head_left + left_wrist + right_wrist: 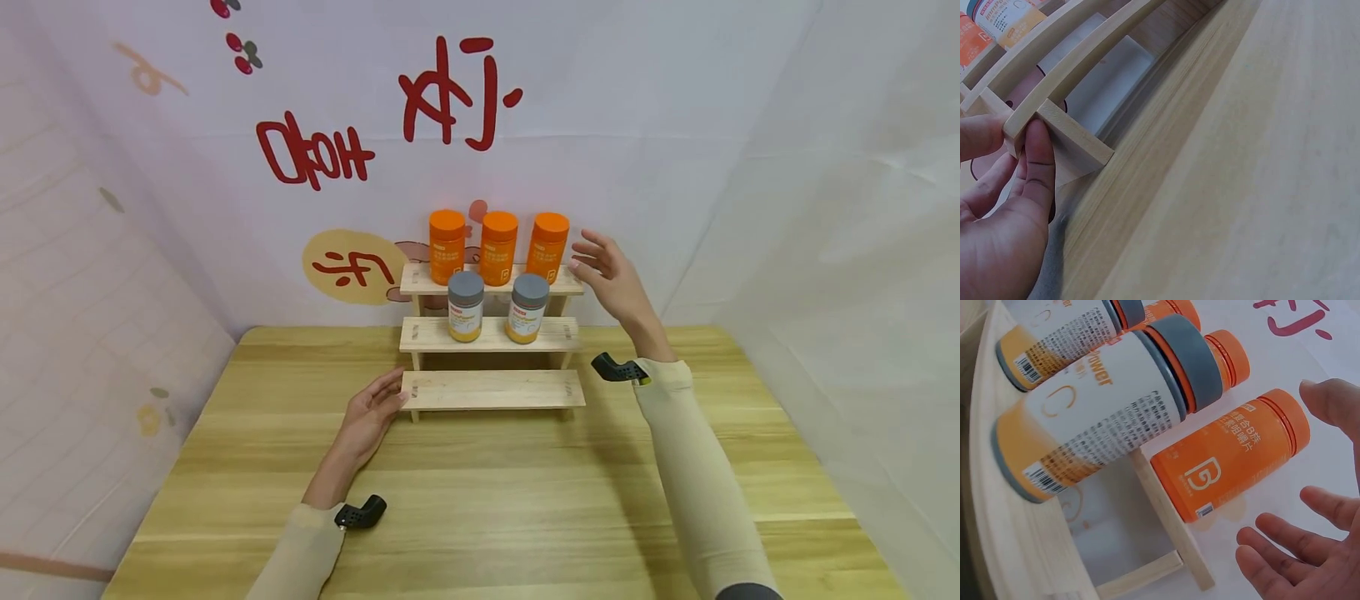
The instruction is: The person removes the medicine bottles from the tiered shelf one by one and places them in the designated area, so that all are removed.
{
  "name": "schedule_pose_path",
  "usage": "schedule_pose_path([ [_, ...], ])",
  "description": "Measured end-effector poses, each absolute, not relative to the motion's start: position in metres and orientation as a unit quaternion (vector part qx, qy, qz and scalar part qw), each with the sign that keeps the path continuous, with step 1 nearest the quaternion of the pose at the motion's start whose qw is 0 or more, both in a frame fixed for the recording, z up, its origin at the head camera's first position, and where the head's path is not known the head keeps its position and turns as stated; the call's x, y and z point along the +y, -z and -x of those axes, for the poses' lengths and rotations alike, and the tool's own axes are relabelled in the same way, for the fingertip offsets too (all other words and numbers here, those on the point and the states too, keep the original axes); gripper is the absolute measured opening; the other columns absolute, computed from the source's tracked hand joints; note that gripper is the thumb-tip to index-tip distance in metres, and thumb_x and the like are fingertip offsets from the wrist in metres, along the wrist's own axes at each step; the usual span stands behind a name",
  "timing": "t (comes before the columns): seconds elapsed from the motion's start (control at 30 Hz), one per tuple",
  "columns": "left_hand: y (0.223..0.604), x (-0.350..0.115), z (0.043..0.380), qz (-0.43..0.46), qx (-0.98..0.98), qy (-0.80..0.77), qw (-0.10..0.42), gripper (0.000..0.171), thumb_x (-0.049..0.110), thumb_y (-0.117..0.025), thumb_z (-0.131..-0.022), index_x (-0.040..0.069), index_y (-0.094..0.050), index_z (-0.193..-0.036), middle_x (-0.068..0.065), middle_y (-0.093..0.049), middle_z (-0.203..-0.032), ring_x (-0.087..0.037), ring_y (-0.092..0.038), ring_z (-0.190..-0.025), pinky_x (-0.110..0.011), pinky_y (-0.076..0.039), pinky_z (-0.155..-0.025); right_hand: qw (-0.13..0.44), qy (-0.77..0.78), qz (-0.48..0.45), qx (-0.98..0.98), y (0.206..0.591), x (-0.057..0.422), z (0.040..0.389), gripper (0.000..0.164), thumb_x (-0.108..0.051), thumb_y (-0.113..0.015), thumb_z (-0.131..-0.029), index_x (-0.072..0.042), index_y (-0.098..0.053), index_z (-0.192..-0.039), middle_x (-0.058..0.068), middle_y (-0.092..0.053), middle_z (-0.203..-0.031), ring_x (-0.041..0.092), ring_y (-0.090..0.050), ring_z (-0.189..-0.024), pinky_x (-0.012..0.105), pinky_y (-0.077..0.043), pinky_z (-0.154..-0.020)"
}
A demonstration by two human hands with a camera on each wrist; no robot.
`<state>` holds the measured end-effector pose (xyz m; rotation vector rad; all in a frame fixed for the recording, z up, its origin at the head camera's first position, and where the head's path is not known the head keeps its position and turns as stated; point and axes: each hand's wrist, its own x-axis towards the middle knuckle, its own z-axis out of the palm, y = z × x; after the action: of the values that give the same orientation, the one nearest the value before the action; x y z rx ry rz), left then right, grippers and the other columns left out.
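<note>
A three-tier wooden rack stands on the table against the back wall. My left hand pinches the left end of its lowest shelf, thumb above and fingers below, as the left wrist view shows. Beside the right end of the top shelf, my right hand has its fingers spread and holds nothing. Nearest to it is the rightmost orange bottle, upright on the top shelf. Two more orange bottles, a middle one and a left one, share that shelf. The middle shelf bears two grey-capped bottles, left and right.
A wood-grain table lies under the rack and extends to both sides. Behind it hangs a white backdrop with red characters, and pale side walls flank the table. Each wrist wears a small black camera mount.
</note>
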<state>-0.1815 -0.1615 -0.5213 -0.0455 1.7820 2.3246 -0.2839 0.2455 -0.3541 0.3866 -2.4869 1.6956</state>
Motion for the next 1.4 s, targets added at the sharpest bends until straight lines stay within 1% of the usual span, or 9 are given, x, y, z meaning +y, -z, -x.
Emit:
schedule_pose_path([
  [0.1, 0.522, -0.16, 0.183, 0.01, 0.604, -0.79, 0.108, 0.062, 0.0, -0.062, -0.1, 0.001, -0.038, -0.156, -0.002, -0.05, -0.124, -0.006, -0.054, -0.112, -0.015, -0.052, -0.089, 0.053, -0.558, -0.123, -0.819, 0.351, 0.244, 0.289, 0.067, -0.036, -0.064, -0.102, -0.022, -0.033, -0.16, 0.012, -0.047, -0.158, 0.032, -0.046, -0.144, 0.055, -0.035, -0.121],
  [0.33, 0.522, -0.161, 0.183, 0.015, 0.606, -0.788, 0.107, 0.06, -0.001, -0.061, -0.1, 0.002, -0.04, -0.156, -0.002, -0.05, -0.127, -0.005, -0.054, -0.114, -0.014, -0.052, -0.089, 0.036, -0.579, -0.111, -0.807, 0.348, 0.229, 0.301, 0.069, -0.044, -0.07, -0.097, -0.024, -0.041, -0.156, 0.011, -0.05, -0.154, 0.028, -0.05, -0.14, 0.048, -0.041, -0.118],
  [0.5, 0.522, -0.163, 0.182, 0.015, 0.605, -0.789, 0.107, 0.061, 0.0, -0.062, -0.1, 0.002, -0.038, -0.157, -0.001, -0.051, -0.128, -0.005, -0.055, -0.114, -0.014, -0.052, -0.088, 0.03, -0.577, -0.095, -0.811, 0.347, 0.218, 0.309, 0.07, -0.049, -0.073, -0.093, -0.025, -0.045, -0.152, 0.009, -0.053, -0.151, 0.027, -0.053, -0.136, 0.049, -0.043, -0.116],
  [0.63, 0.521, -0.162, 0.183, 0.013, 0.601, -0.792, 0.105, 0.061, 0.0, -0.062, -0.099, 0.002, -0.039, -0.156, -0.001, -0.052, -0.126, -0.005, -0.056, -0.112, -0.014, -0.053, -0.088, 0.03, -0.566, -0.08, -0.82, 0.348, 0.213, 0.314, 0.069, -0.05, -0.074, -0.092, -0.026, -0.047, -0.15, 0.008, -0.055, -0.149, 0.026, -0.055, -0.133, 0.048, -0.043, -0.114],
  [0.87, 0.52, -0.161, 0.182, 0.014, 0.599, -0.793, 0.108, 0.062, -0.001, -0.062, -0.1, 0.002, -0.038, -0.157, 0.0, -0.05, -0.122, -0.005, -0.054, -0.109, -0.013, -0.051, -0.084, 0.039, -0.555, -0.064, -0.829, 0.352, 0.208, 0.317, 0.065, -0.048, -0.074, -0.092, -0.026, -0.049, -0.148, 0.009, -0.06, -0.142, 0.026, -0.058, -0.125, 0.043, -0.047, -0.103],
  [0.93, 0.521, -0.161, 0.182, 0.016, 0.598, -0.794, 0.108, 0.062, -0.001, -0.062, -0.099, 0.002, -0.038, -0.157, 0.0, -0.051, -0.122, -0.005, -0.054, -0.109, -0.013, -0.052, -0.085, 0.042, -0.553, -0.064, -0.83, 0.352, 0.208, 0.317, 0.064, -0.048, -0.074, -0.093, -0.026, -0.05, -0.147, 0.009, -0.061, -0.14, 0.026, -0.058, -0.123, 0.042, -0.047, -0.101],
  [1.1, 0.521, -0.161, 0.182, 0.014, 0.6, -0.793, 0.108, 0.063, 0.0, -0.063, -0.099, 0.001, -0.038, -0.157, -0.001, -0.052, -0.124, -0.005, -0.055, -0.111, -0.014, -0.052, -0.088, 0.05, -0.543, -0.069, -0.836, 0.352, 0.208, 0.314, 0.063, -0.05, -0.073, -0.093, -0.026, -0.05, -0.147, 0.01, -0.062, -0.139, 0.027, -0.058, -0.125, 0.046, -0.047, -0.104],
  [1.2, 0.521, -0.161, 0.182, 0.014, 0.602, -0.791, 0.108, 0.063, 0.0, -0.063, -0.099, 0.002, -0.038, -0.157, -0.001, -0.052, -0.123, -0.005, -0.056, -0.11, -0.014, -0.052, -0.088, 0.056, -0.538, -0.075, -0.838, 0.353, 0.208, 0.312, 0.063, -0.05, -0.072, -0.093, -0.027, -0.05, -0.147, 0.009, -0.063, -0.139, 0.027, -0.058, -0.125, 0.049, -0.047, -0.106],
  [1.4, 0.522, -0.162, 0.182, 0.015, 0.6, -0.793, 0.106, 0.062, -0.001, -0.063, -0.099, 0.001, -0.038, -0.156, -0.001, -0.052, -0.122, -0.005, -0.056, -0.109, -0.014, -0.053, -0.087, 0.065, -0.542, -0.073, -0.835, 0.355, 0.211, 0.302, 0.064, -0.052, -0.072, -0.093, -0.028, -0.05, -0.148, 0.009, -0.063, -0.139, 0.027, -0.059, -0.125, 0.049, -0.048, -0.106],
])
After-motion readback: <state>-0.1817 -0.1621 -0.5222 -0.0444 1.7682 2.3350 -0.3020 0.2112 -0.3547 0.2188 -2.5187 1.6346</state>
